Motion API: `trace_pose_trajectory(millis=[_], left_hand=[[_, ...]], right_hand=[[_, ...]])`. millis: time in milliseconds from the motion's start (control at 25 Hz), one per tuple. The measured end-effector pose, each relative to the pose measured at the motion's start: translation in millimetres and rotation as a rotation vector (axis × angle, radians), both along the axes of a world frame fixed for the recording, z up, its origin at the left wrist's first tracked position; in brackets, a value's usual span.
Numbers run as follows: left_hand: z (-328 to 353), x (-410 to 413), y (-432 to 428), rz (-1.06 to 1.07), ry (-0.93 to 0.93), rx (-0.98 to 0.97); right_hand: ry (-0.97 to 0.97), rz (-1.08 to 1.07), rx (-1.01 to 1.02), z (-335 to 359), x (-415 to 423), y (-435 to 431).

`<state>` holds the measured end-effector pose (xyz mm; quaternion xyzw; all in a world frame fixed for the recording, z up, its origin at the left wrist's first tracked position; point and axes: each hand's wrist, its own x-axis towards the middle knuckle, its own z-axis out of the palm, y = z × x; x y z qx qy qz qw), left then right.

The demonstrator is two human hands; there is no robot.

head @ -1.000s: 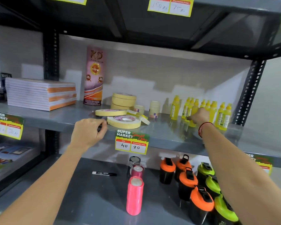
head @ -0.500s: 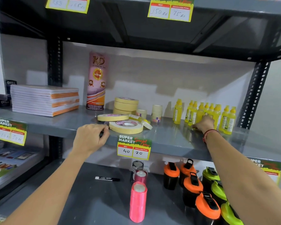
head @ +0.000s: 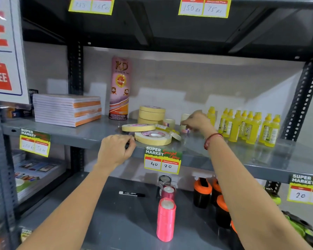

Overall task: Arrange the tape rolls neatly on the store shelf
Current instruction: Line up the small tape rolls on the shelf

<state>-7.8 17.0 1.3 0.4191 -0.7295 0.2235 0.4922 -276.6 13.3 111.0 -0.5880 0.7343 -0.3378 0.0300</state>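
Note:
Cream tape rolls lie on the grey middle shelf (head: 90,134). A stack of three wide rolls (head: 151,114) stands at the back. A flat roll (head: 138,127) lies in front of it, and a larger roll (head: 153,138) rests at the shelf's front edge with a thin roll (head: 176,135) leaning on it. A small roll (head: 169,122) sits behind. My right hand (head: 197,121) reaches over a narrow upright tape stack (head: 185,116), fingers curled against it; whether it grips is hidden. My left hand (head: 116,150) rests curled on the shelf's front edge, just left of the larger roll.
A tall pink tape tube (head: 120,87) and stacked notebooks (head: 67,110) stand to the left. Yellow bottles (head: 246,125) crowd the right. Below are pink thread spools (head: 165,219), a marker (head: 132,193) and orange-lidded bottles (head: 202,192). A price tag (head: 162,162) hangs on the shelf edge.
My right hand has moved left, from the yellow bottles to the narrow tape stack. My left hand stays at the shelf edge. The view has shifted slightly closer.

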Motion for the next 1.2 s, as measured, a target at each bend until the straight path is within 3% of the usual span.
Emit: trace_pose_trajectory(millis=[120, 280, 480, 600, 720, 920, 1040, 1120, 1200], left_hand=[[-0.7, 0.3, 1.5, -0.007, 0.008, 0.023], [0.8, -0.7, 2.6, -0.007, 0.007, 0.051], [-0.1, -0.4, 0.4, -0.009, 0.001, 0.032], [-1.5, -0.4, -1.9, -0.005, 0.01, 0.006], [-2.1, -1.2, -2.7, 0.0, 0.007, -0.007], [-1.6, -1.5, -2.0, -0.002, 0.003, -0.028], [-2.2, -1.3, -2.8, 0.0, 0.008, -0.023], [-2.2, -0.8, -3.3, -0.003, 0.008, -0.014], [-2.3, -0.6, -2.9, -0.009, 0.012, -0.021]], right_hand=[[-0.094, 0.053, 0.169, -17.9, 17.0, -15.0], [-0.147, 0.044, 0.119, -29.4, 12.2, -20.8], [-0.378, 0.104, -0.276, -7.4, -10.3, -10.5], [-0.262, -0.005, -0.456, 8.1, -47.4, 1.4], [-0.118, -0.117, -0.455, 11.5, -82.8, 8.8], [-0.202, -0.142, -0.482, -0.3, -98.9, 10.8], [-0.224, -0.213, -0.299, -10.2, -102.9, 12.3], [-0.098, -0.277, -0.044, -18.8, -105.9, 14.7], [-0.006, -0.289, 0.063, -23.2, -104.1, 15.0]])
